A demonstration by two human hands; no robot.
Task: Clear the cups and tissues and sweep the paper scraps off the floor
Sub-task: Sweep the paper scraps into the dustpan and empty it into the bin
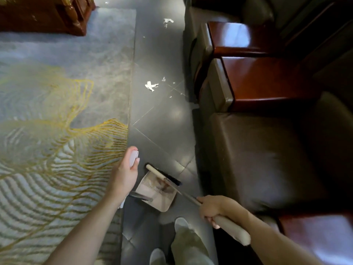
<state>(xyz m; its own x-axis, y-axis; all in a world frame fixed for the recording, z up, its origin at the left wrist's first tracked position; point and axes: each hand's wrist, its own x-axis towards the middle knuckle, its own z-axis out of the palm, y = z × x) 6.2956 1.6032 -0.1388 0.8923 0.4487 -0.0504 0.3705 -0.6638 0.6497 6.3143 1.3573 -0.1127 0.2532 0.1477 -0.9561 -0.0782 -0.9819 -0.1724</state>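
Observation:
My right hand (212, 208) grips the pale handle of a broom (232, 229), whose head (162, 174) rests over a beige dustpan (156, 194) on the grey tiled floor. My left hand (126, 171) is closed around the top of the dustpan's upright handle (134, 157). Crumpled white paper scraps (151, 86) lie on the tiles ahead, with smaller bits (163, 79) beside them. More scraps (168, 21) lie farther up the strip of floor.
A blue-grey rug (63, 104) with gold lines covers the left. Dark leather seats (267, 157) with red-brown wooden armrests (263, 81) line the right. A carved wooden furniture piece (44, 14) stands top left. My feet (181, 224) are below the dustpan.

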